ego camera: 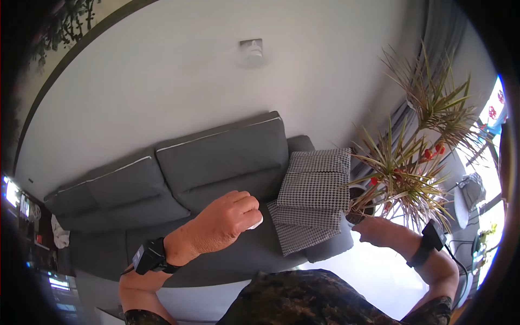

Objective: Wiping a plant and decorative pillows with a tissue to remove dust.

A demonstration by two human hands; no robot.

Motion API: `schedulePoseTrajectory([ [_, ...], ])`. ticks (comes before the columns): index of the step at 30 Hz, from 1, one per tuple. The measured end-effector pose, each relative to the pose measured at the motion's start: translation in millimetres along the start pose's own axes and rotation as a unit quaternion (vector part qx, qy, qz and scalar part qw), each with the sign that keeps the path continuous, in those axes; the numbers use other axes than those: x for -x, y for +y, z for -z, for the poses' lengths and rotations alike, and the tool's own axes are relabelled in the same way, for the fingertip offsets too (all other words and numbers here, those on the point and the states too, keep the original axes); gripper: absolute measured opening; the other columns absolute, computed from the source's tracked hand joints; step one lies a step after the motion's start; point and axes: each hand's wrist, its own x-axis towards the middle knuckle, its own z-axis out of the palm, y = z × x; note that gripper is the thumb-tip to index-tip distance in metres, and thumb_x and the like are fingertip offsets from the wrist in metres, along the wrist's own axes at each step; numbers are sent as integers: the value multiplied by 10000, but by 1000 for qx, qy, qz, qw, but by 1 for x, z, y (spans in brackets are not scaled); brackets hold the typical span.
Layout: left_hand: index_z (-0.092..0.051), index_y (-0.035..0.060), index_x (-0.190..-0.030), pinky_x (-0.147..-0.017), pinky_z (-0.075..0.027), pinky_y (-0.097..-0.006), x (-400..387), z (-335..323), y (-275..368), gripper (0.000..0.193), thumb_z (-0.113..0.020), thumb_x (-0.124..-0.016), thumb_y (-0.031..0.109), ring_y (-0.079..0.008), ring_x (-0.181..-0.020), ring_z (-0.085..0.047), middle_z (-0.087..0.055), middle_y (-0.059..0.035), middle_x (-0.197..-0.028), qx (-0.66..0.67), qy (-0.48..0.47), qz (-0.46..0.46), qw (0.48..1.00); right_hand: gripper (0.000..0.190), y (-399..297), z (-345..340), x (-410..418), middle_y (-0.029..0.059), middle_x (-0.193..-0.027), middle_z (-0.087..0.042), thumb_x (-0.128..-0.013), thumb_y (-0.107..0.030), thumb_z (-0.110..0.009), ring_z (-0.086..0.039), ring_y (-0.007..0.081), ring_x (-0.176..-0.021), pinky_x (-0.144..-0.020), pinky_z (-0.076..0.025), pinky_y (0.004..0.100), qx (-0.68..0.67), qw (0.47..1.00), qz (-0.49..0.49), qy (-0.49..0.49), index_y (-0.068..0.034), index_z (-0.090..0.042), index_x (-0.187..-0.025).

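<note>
My left hand [225,219] is raised in front of the grey sofa [227,158], its fingers curled around a small white object [256,223]. Only an edge of that object shows below the fingers, so its kind cannot be told. My right hand [371,230] is held out to the right, near the plant pot [362,199], with bent fingers. Whether it holds anything is hidden. Both wrists wear black strapped devices. A houndstooth-patterned cloth [315,191] drapes over the sofa's right end, between my hands.
A tall spiky-leaved potted plant [400,174] with red ornaments stands right of the sofa, beside grey curtains [440,36]. A wall lamp [254,49] is on the white wall. A chair [460,203] stands by the bright window. Cluttered shelves [38,239] are at far left.
</note>
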Motion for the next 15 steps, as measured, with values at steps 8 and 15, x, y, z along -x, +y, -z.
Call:
schedulePoseTrajectory([
  [8,-547,21,-795,-637,-465,-384,9,0,-20,193,-540,-674,-130,-311,-770,-562,-545,-94,-823,81,109,143,980,239,-6,5,-24,171,-888,-651,-841,-158,-609,-645,337,-904,-774,-515,442,32,998,42,35,-41,-609,-1049],
  [15,-542,13,-805,-631,-453,-328,13,6,-67,258,-497,-655,-194,-282,-750,-564,-550,-96,-825,42,127,188,973,241,-10,6,-26,169,-877,-652,-852,-163,-612,-649,340,-897,-766,-517,452,11,1000,6,-16,-53,-595,-1065],
])
